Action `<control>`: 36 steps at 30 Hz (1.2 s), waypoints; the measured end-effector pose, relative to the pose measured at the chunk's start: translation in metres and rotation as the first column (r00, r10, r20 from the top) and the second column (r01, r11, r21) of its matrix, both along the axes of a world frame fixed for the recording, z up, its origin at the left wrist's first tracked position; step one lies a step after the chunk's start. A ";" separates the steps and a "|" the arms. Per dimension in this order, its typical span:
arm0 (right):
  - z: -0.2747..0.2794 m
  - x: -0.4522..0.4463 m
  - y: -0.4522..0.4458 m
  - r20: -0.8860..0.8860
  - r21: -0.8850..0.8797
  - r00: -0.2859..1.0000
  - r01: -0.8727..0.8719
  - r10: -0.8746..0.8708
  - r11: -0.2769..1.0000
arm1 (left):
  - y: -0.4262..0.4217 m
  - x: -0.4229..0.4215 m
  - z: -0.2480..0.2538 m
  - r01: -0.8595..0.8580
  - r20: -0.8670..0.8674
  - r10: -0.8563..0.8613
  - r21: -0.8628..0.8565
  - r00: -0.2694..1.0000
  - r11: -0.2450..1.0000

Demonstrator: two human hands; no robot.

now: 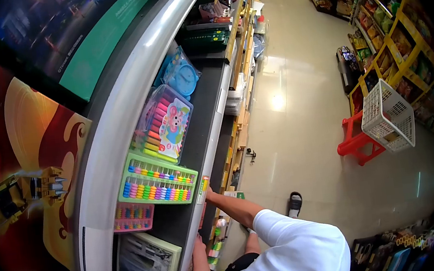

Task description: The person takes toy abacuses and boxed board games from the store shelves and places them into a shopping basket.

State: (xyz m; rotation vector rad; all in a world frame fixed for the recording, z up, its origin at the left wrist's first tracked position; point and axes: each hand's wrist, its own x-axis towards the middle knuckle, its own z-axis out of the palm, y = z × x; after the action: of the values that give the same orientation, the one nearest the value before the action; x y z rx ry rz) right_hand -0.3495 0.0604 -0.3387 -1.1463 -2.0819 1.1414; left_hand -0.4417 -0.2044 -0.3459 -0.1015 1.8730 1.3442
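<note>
My right hand (210, 194) is at the front edge of a dark shelf, beside a small coloured strip (203, 186); its fingers are hidden. My left hand (198, 243) is lower along the same edge, its fingers mostly out of sight. What either hand holds, if anything, cannot be made out. On the shelf near them stand a green-framed abacus (158, 181), a pink-framed abacus (133, 217) and a framed picture (147, 266). Further up are a clear case of coloured markers (166, 124) and a blue clock (183, 79) in plastic wrap.
Lower shelves with goods run along the aisle. A white basket (388, 117) rests on a red stool (355, 140) to the right, near snack racks (395, 51). My sandalled foot (295, 204) is on the tiled floor (295, 73). A red poster (29, 130) covers the left side.
</note>
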 end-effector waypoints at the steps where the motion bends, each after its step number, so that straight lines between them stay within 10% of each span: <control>1: 0.002 -0.002 0.000 -0.135 -0.183 0.988 0.048 -0.074 0.982 | -0.001 -0.008 -0.009 0.085 -0.084 -0.086 -0.011 0.993 0.996; 2: -0.005 -0.006 0.002 -0.183 -0.264 0.975 0.077 -0.129 0.961 | -0.002 -0.015 -0.016 0.162 -0.171 -0.164 -0.029 0.971 0.986; 5: -0.065 -0.045 -0.002 -0.408 -0.629 0.764 0.162 -0.499 0.761 | 0.027 0.006 0.013 -0.328 0.054 0.326 0.025 0.944 0.945; 6: -0.082 -0.058 -0.006 -0.449 -0.713 0.649 0.156 -0.615 0.684 | 0.014 -0.021 -0.035 0.047 -0.292 -0.043 0.006 0.955 0.999; 8: -0.085 -0.052 -0.010 -0.371 -0.641 0.771 0.192 -0.518 0.744 | 0.018 -0.013 -0.010 0.351 -0.746 -0.353 -0.169 0.565 0.921; 11: -0.059 -0.041 -0.017 -0.365 -0.796 0.699 0.108 -0.615 0.595 | -0.002 -0.021 -0.007 0.412 -0.637 -0.459 -0.233 0.620 0.881; 12: -0.046 -0.040 -0.015 -0.354 -0.588 0.797 0.217 -0.489 0.779 | 0.001 -0.031 -0.003 0.440 -0.643 -0.587 -0.398 0.492 0.805; 14: 0.125 0.034 -0.008 -0.026 -0.245 0.980 0.184 -0.196 0.952 | 0.004 -0.043 -0.020 0.316 -0.349 -0.337 -0.117 0.874 0.941; 15: 0.120 0.035 -0.002 0.106 -0.141 0.993 0.062 -0.047 0.988 | 0.016 -0.036 -0.006 0.037 0.001 -0.037 0.045 0.999 0.998; 17: 0.135 0.052 -0.016 -0.038 -0.266 0.969 0.224 -0.242 0.938 | 0.025 -0.013 0.032 -0.365 0.319 0.329 0.059 0.889 0.929; 26: 0.156 0.162 -0.083 -0.155 -0.246 0.926 0.303 -0.346 0.921 | 0.006 0.100 0.106 -0.482 0.147 0.481 -0.034 0.864 0.876; 29: 0.162 0.195 -0.098 -0.128 -0.205 0.894 0.400 -0.430 0.893 | -0.008 0.110 0.103 -0.395 0.223 0.369 0.084 0.902 0.915; 30: 0.164 0.218 -0.105 -0.134 -0.276 0.851 0.460 -0.508 0.844 | -0.004 0.132 0.128 0.227 -0.233 -0.300 -0.296 0.925 0.928; 31: 0.163 0.253 -0.115 -0.135 -0.347 0.802 0.512 -0.582 0.786 | -0.004 0.173 0.179 0.461 -0.285 -0.886 -0.771 0.367 0.439; 32: 0.161 0.282 -0.122 -0.135 -0.345 0.795 0.522 -0.592 0.780 | -0.007 0.204 0.218 0.745 -0.645 -0.702 -0.301 0.301 0.595; 33: 0.158 0.304 -0.125 -0.089 -0.295 0.757 0.601 -0.648 0.743 | -0.010 0.235 0.256 0.941 -0.792 -0.520 0.200 0.319 0.274; 34: 0.155 0.324 -0.127 -0.046 -0.240 0.711 0.674 -0.702 0.699 | 0.007 0.250 0.258 0.853 -0.582 -0.794 -0.313 0.176 0.418; 35: 0.151 0.347 -0.129 -0.048 -0.239 0.703 0.682 -0.709 0.692 | 0.019 0.262 0.253 0.569 -0.250 -0.952 -0.763 0.179 0.307; 36: 0.151 0.373 -0.130 -0.018 -0.278 0.653 0.724 -0.757 0.631 | 0.021 0.264 0.220 0.602 -0.395 -0.899 -0.676 0.191 0.425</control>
State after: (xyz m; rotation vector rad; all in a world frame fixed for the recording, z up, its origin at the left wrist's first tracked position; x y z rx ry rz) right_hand 0.0239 -0.0695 -0.1875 -1.7659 -1.1330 1.0074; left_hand -0.1780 -0.1837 -0.1263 1.2749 2.2472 0.1888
